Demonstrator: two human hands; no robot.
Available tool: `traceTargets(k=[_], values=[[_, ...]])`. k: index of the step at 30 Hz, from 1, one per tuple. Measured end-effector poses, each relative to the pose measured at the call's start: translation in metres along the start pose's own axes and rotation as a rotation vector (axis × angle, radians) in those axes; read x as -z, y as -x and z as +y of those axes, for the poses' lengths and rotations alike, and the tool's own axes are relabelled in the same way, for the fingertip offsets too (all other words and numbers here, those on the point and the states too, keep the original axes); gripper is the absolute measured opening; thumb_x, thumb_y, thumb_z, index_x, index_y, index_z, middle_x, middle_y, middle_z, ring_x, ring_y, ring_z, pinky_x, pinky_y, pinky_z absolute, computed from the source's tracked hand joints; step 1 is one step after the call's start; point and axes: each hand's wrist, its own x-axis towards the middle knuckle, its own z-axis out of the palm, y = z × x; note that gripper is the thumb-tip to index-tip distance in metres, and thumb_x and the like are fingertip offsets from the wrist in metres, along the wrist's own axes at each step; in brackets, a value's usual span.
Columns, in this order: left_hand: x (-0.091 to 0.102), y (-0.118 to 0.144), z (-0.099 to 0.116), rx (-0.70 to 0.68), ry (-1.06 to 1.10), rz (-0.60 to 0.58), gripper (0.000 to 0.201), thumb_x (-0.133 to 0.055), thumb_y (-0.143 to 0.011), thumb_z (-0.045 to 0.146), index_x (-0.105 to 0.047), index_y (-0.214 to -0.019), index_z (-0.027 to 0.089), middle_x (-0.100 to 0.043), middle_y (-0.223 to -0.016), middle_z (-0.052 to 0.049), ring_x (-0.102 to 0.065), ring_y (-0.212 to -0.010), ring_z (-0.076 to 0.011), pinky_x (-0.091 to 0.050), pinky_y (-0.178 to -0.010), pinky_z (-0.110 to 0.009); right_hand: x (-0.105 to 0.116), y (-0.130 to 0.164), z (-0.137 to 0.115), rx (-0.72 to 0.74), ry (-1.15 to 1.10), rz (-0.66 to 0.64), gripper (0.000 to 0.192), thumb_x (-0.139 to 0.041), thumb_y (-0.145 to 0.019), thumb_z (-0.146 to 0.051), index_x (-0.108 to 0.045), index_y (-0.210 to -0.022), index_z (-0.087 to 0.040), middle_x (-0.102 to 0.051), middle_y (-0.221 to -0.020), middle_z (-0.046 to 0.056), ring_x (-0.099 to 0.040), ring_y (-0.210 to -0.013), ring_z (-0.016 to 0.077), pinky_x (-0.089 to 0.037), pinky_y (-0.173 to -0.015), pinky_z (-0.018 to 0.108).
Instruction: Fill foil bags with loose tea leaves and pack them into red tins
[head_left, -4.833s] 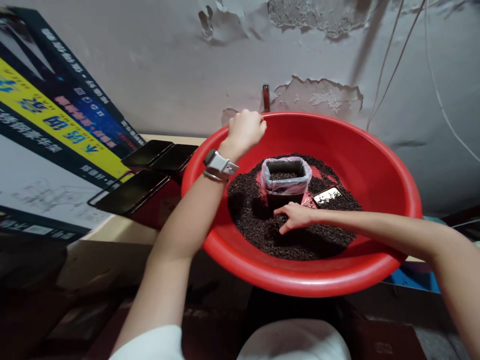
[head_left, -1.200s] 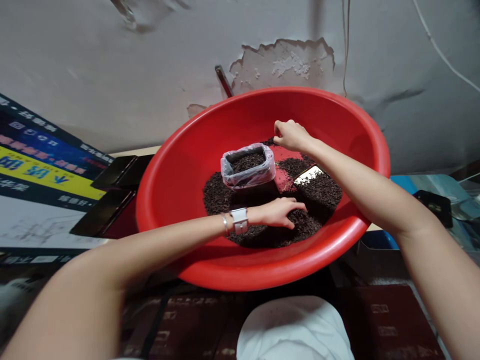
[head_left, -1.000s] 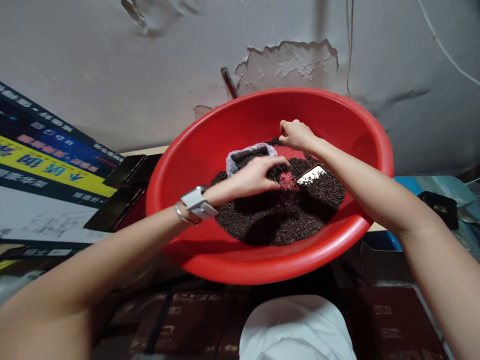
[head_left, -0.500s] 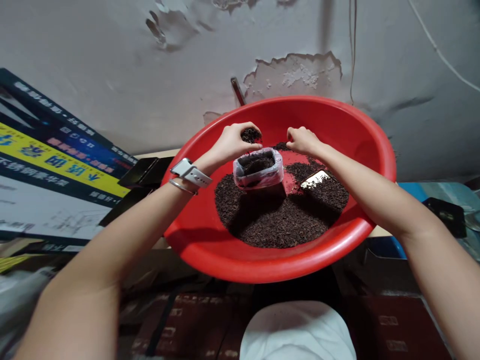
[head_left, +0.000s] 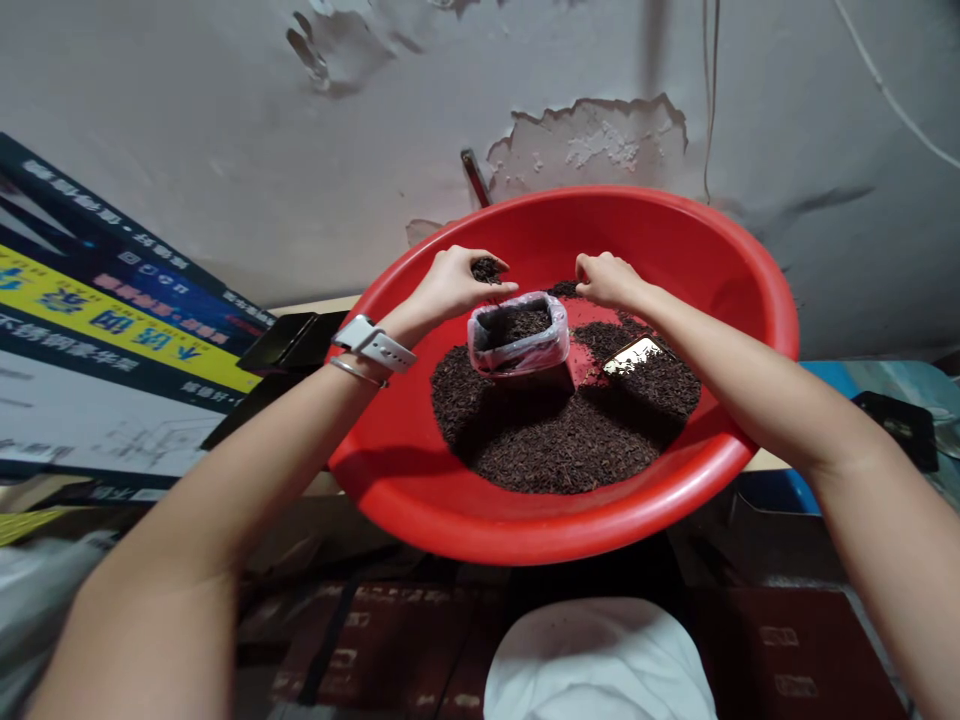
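Note:
My left hand (head_left: 454, 280) is curled around a clump of dark loose tea leaves (head_left: 486, 270), just above the left rim of a box lined with a clear plastic bag (head_left: 519, 345). More leaves lie inside that box, which stands in a wide red basin (head_left: 525, 540). My right hand (head_left: 609, 280) is closed, with its fingertips bent downward over the far part of the basin, right of the box. Whatever its fingers may hold is hidden. A broad layer of tea leaves (head_left: 555, 450) covers the basin's bottom around the box.
A shiny gold piece (head_left: 634, 356) lies partly covered by leaves. Printed cartons (head_left: 112, 340) stand at the left beside a black open box (head_left: 289, 345). To the right is a black object (head_left: 896, 428) on a blue surface. A peeling wall (head_left: 585, 140) rises behind the basin.
My left hand has shifted slightly left, and the clump in it looks smaller. The leaves inside the lined box show more clearly. My right hand stays nearly still.

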Motion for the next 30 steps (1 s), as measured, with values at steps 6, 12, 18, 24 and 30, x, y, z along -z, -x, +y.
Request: traceTargets(k=[6,12,18,24,30], values=[[0.008,-0.001,-0.009,0.044,-0.016,0.049,0.035,-0.072,-0.076,0.031,-0.074,-0.106,0.013,-0.075,-0.102,-0.009,-0.067,-0.096,-0.0239,-0.052,-0.093,-0.035,-0.001,-0.001,0.001,0.007,0.015,-0.003,0.035,-0.052,-0.088,-0.019,-0.060,-0.121,-0.012,-0.063,-0.119,0.017,-0.060,-0.111,0.0317,-0.047,-0.092,0.046],[0.010,-0.010,-0.018,0.022,0.026,0.093,0.045,-0.073,-0.075,0.028,-0.070,-0.118,0.014,-0.072,-0.115,-0.011,-0.065,-0.108,-0.0245,-0.051,-0.098,-0.036,-0.002,0.000,0.001,0.007,0.006,-0.002,0.035,-0.052,-0.088,-0.020,-0.059,-0.122,-0.014,-0.063,-0.118,0.016,-0.059,-0.111,0.0311,-0.047,-0.092,0.046],[-0.004,-0.016,-0.009,-0.005,0.055,0.123,0.042,-0.071,-0.078,0.040,-0.072,-0.111,0.014,-0.074,-0.103,-0.010,-0.067,-0.089,-0.0207,-0.053,-0.082,-0.031,-0.001,0.000,0.000,0.005,0.011,-0.020,0.037,-0.052,-0.088,-0.021,-0.058,-0.124,-0.014,-0.062,-0.119,0.016,-0.059,-0.110,0.0305,-0.046,-0.092,0.045],[-0.028,-0.013,0.004,-0.003,-0.030,0.031,0.039,-0.051,-0.091,0.045,-0.074,-0.101,0.015,-0.075,-0.099,-0.009,-0.067,-0.091,-0.0239,-0.049,-0.086,-0.034,0.001,0.001,-0.002,-0.003,-0.009,-0.025,0.035,-0.053,-0.089,-0.022,-0.058,-0.123,-0.015,-0.062,-0.120,0.016,-0.059,-0.111,0.0301,-0.046,-0.094,0.046],[-0.037,0.043,0.025,-0.290,-0.051,-0.145,0.041,-0.057,-0.087,0.040,-0.064,-0.123,0.021,-0.063,-0.130,-0.009,-0.057,-0.120,-0.0246,-0.040,-0.106,-0.040,0.000,0.002,-0.003,0.011,-0.011,-0.019,0.036,-0.055,-0.088,-0.022,-0.059,-0.123,-0.014,-0.061,-0.122,0.018,-0.058,-0.114,0.0319,-0.045,-0.095,0.047]])
